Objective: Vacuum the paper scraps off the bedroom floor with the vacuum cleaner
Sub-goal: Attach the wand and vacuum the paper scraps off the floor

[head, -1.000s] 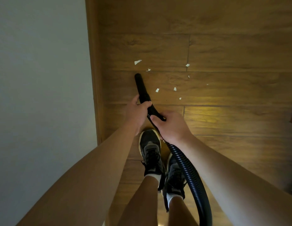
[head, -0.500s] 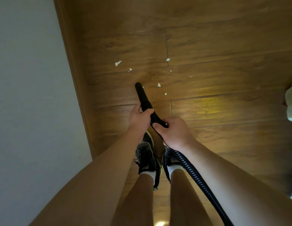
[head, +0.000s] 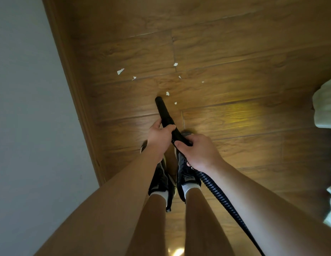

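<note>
Pointing away, slightly leftward: vacuum hose (head: 163, 111), tip just beside paper scraps (head: 167, 93) on floor (head: 235, 52). Left hand (head: 159, 138), right hand (head: 197, 152): fingers curled round it, gripping.

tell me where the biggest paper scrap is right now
In the head view the biggest paper scrap lies left of centre, near the baseboard, beyond and left of the hose nozzle, with a smaller scrap just to its right.
</note>
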